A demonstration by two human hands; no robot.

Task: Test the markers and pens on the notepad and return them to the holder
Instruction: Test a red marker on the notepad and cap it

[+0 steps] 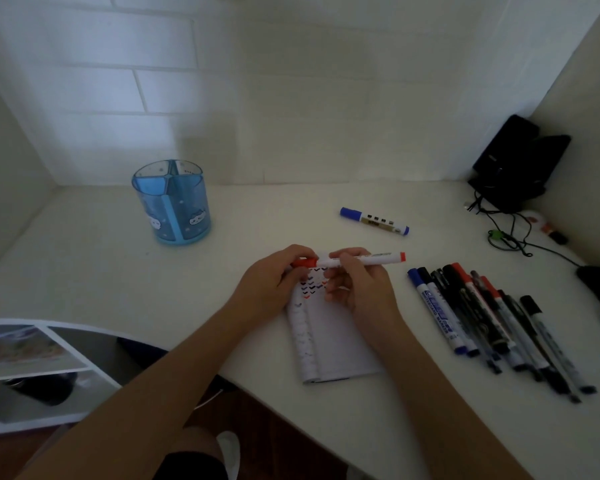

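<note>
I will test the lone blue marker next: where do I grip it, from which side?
Probably pinch the blue marker at its white barrel from above, fingers across it. It lies flat on the desk, cap leftward, nothing touching it.

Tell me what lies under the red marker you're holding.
The notepad, its top rows showing small black, blue and red test ticks. The left hand and right hand, both gripping the red marker, cover the page's upper corners.

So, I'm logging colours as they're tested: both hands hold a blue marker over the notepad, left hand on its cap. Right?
No. The head view shows the marker is red, not blue. The left hand on its cap and the right hand hold it over the notepad.
</note>
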